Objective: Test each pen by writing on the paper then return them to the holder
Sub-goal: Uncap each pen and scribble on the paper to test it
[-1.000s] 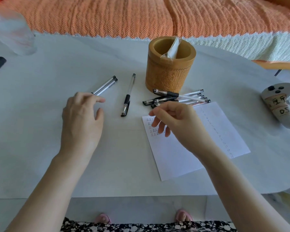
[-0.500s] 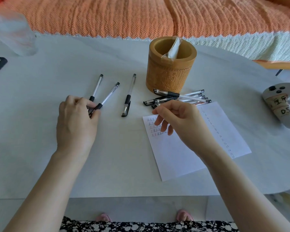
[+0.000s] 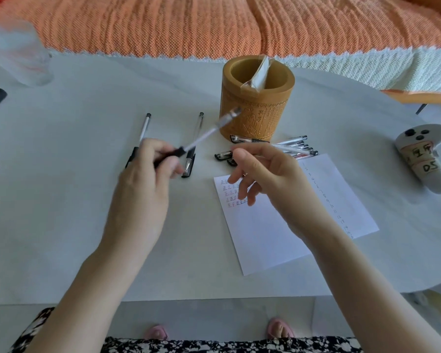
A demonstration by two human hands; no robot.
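One clear-barrelled pen with a black grip [image 3: 206, 132] sits pinched in my left hand [image 3: 140, 197], lifted off the white table [image 3: 61, 225] and slanting toward the carved tan bamboo holder [image 3: 257, 115] near the far edge, while my right hand [image 3: 270, 179] hovers loose-fingered, grasping nothing, over the white paper sheet [image 3: 278, 238] toward the near edge. To do this well I should, I judge, hand it across by the grip and write on a bare patch below the inked rows. A second pen [image 3: 145, 126] and a third pen [image 3: 195, 131] lie left of the holder, a heap [image 3: 290, 145] of at least five just beside its base; one sheet, one holder.
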